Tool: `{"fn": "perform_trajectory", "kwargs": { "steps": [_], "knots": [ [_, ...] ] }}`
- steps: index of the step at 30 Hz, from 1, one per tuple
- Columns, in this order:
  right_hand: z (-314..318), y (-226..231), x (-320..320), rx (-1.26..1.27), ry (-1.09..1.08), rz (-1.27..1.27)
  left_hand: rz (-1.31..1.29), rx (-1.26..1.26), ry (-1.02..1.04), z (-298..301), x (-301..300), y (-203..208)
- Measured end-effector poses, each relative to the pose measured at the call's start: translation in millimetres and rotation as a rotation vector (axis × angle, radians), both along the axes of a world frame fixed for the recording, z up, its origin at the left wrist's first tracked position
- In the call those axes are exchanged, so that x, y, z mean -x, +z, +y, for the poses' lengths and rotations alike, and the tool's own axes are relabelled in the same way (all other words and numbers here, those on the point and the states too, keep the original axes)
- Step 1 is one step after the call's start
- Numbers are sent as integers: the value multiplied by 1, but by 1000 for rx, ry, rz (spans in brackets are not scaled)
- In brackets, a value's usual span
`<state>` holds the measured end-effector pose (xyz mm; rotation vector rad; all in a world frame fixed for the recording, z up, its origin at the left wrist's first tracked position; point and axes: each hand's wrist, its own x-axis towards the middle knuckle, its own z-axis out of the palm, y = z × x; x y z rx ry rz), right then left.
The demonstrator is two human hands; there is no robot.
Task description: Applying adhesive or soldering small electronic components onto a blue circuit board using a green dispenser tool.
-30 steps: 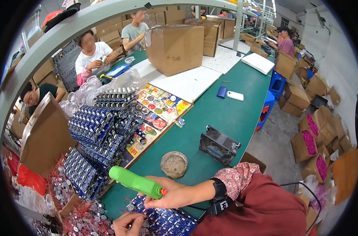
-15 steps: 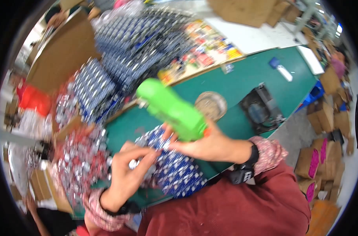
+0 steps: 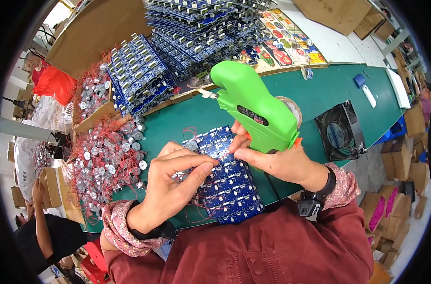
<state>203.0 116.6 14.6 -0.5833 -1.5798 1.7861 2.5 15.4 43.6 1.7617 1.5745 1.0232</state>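
Note:
My right hand (image 3: 277,158) is wrapped round the handle of a green hot glue gun (image 3: 258,102). Its nozzle points to the far left, away from the board. Below it, a blue circuit board panel (image 3: 234,189) with rows of small white parts lies on the bench. My left hand (image 3: 177,175) is over the panel's left edge, thumb and forefinger pinched on what looks like a thin red wire (image 3: 216,162). The right fingertips are close to the panel's upper part. A small round silver motor (image 3: 191,145) with a red wire sits at the panel's left edge, partly behind my left hand.
Left on the green bench (image 3: 329,90) is a heap of silver motors with red wires (image 3: 106,165). Stacked blue panels (image 3: 192,33) stand at the back. A roll of tape (image 3: 291,109) and a black fan (image 3: 339,131) are to the right. Another person's arm (image 3: 42,227) shows far left.
The glue gun and my right hand have moved right in the picture, and the whole view has shifted and sharpened. The left hand keeps its pinch over the panel.

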Motion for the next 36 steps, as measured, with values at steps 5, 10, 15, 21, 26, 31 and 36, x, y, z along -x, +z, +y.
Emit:
{"fn": "perform_trajectory", "kwargs": {
  "steps": [5,10,15,21,26,31,36],
  "knots": [
    [4,-1,0,-22,14,-63,64,-51,35,3,1,-3],
    [-2,5,2,-21,-48,-124,363,-185,117,3,-12,7],
    [-6,6,8,75,-19,-131,503,-287,69,8,-9,1],
    [3,2,8,-22,-55,-151,473,-198,100,26,-3,-3],
    [21,-8,-11,-74,-105,-143,224,-102,139,51,23,-21],
    [27,-9,-39,-269,-192,-191,331,-205,0,53,16,-19],
    [15,-44,-29,29,-46,2,566,-143,-57,22,6,-8]
  ]
}}
